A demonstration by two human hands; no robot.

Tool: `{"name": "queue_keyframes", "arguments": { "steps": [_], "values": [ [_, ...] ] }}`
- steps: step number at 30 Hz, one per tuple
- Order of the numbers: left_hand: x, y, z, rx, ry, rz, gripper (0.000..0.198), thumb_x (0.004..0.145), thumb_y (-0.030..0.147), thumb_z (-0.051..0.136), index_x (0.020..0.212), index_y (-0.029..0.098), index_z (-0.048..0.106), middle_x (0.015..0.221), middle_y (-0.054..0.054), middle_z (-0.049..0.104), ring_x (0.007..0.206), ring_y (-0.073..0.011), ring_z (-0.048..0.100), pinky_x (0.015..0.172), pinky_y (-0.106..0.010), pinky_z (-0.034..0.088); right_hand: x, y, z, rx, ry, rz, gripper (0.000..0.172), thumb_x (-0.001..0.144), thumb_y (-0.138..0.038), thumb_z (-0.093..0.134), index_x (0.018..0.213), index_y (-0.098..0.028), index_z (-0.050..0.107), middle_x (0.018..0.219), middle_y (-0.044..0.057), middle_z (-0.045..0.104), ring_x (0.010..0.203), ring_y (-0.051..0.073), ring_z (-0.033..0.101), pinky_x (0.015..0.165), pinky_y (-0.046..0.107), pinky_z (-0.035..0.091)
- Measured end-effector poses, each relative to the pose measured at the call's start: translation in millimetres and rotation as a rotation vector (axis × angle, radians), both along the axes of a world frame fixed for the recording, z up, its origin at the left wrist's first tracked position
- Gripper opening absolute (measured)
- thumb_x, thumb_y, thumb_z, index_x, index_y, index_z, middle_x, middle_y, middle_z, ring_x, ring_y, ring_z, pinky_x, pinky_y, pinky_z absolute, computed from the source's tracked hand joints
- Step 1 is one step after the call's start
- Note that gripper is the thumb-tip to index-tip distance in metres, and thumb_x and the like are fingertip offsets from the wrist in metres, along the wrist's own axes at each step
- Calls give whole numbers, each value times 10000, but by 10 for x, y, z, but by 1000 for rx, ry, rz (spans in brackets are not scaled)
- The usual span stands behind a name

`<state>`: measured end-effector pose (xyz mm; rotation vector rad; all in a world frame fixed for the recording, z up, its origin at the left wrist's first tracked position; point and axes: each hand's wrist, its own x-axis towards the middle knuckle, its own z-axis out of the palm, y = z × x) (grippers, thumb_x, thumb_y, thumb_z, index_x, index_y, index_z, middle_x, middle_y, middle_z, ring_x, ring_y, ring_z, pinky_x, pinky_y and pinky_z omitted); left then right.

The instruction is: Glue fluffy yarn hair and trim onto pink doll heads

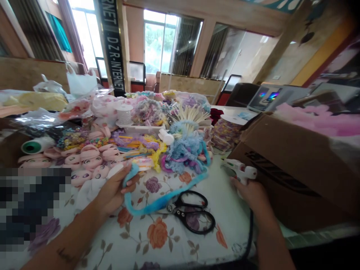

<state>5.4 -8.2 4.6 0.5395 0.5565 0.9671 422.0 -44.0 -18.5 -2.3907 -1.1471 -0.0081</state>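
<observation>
Pinching a fluffy bright-blue strip [180,193] between thumb and bent fingers, the left hand [115,187] sits just left of the frame's centre, nearly closed. The right hand [250,189], at centre right, has its fingers wrapped round the handle of a white plastic glue gun [239,167], with a dark cord [250,232] running down below it.

The strip loops down from the left hand, then stretches with its long axis slanting from lower left to upper right, bending upward right of centre. The left hand grips one end portion; the right hand is apart from the strip, yet the glue gun's front end, turned toward the left of the frame, lies near that far bend.

Below the strip, a pair of black-handled metal scissors [194,212] rests on the tabletop [132,247], which has a white floral cover; the strip crosses near their pivot. Just above the strip sits a fluffy pale-blue yarn bundle [182,152], backed by a fan of thin cream sticks [192,114].

Farther out, pale-pink doll faces with painted eyes [91,159] crowd the left, and a large brown cardboard box [281,157] fills the right. Windows [159,41] stand across the top.
</observation>
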Motion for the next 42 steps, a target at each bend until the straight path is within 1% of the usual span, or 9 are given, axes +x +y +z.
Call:
{"name": "queue_keyframes", "arguments": {
  "steps": [3, 6, 10, 14, 18, 24, 27, 29, 42],
  "values": [
    [9, 10, 13, 8, -9, 9, 306, 889, 271, 547, 628, 128, 475, 517, 31, 409, 361, -1, 274, 326, -91, 265, -93, -67, 67, -86, 43, -17, 298, 709, -415, 593, 510, -194, 611, 544, 141, 628, 619, 321, 638, 547, 349, 415],
    [13, 15, 11, -1, -37, 13, 293, 863, 265, 589, 627, 126, 483, 515, 35, 402, 368, -4, 278, 325, -90, 266, -475, -302, 188, 43, 145, -85, 280, 716, -417, 572, 564, -189, 631, 564, 125, 647, 684, 325, 638, 667, 392, 452],
    [16, 1, 11, 20, -44, 24, 288, 829, 259, 636, 622, 123, 489, 518, 35, 412, 377, -6, 282, 325, -89, 264, -1309, -606, 249, 477, 597, 157, 282, 727, -452, 631, 729, -175, 680, 551, 24, 637, 546, 188, 592, 571, 285, 480],
    [16, -6, 23, 21, -52, 40, 276, 771, 229, 700, 631, 129, 484, 530, 40, 412, 400, -18, 318, 327, -94, 268, -2097, -713, 112, 430, 981, 365, 301, 674, -456, 742, 721, -162, 697, 545, 7, 636, 519, 154, 585, 498, 241, 477],
    [19, 1, 45, 26, -75, 78, 276, 774, 198, 689, 647, 145, 450, 555, 47, 406, 413, -25, 327, 330, -100, 271, -2545, -701, -45, 358, 1349, 515, 362, 725, -510, 708, 745, -149, 697, 457, -21, 546, 440, 143, 538, 471, 275, 486],
    [26, -8, 59, 18, -77, 75, 286, 767, 180, 684, 674, 165, 414, 577, 41, 419, 432, -34, 345, 331, -102, 257, -2626, -687, -211, 354, 1546, 602, 389, 750, -488, 714, 945, -157, 655, 434, -62, 476, 415, 128, 473, 417, 250, 380],
    [19, -13, 43, 28, -65, 74, 282, 753, 171, 691, 691, 165, 416, 590, 35, 437, 445, -34, 359, 336, -99, 260, -2593, -687, -289, 322, 1513, 633, 341, 786, -500, 674, 722, -169, 623, 430, -43, 475, 435, 138, 502, 417, 247, 377],
    [12, -12, 28, 41, -60, 75, 275, 752, 167, 690, 700, 163, 420, 599, 33, 443, 453, -34, 369, 339, -100, 264, -2583, -687, -316, 292, 1460, 639, 431, 808, -511, 642, 557, -176, 541, 448, -6, 518, 451, 140, 525, 427, 250, 392],
    [13, -18, 20, 45, -44, 87, 253, 718, 145, 711, 742, 153, 460, 618, 37, 439, 472, -33, 398, 347, -105, 277, -2629, -676, -129, 312, 1434, 627, 390, 802, -496, 652, 600, -184, 531, 433, -28, 509, 419, 123, 508, 405, 231, 363]
  ]
}}
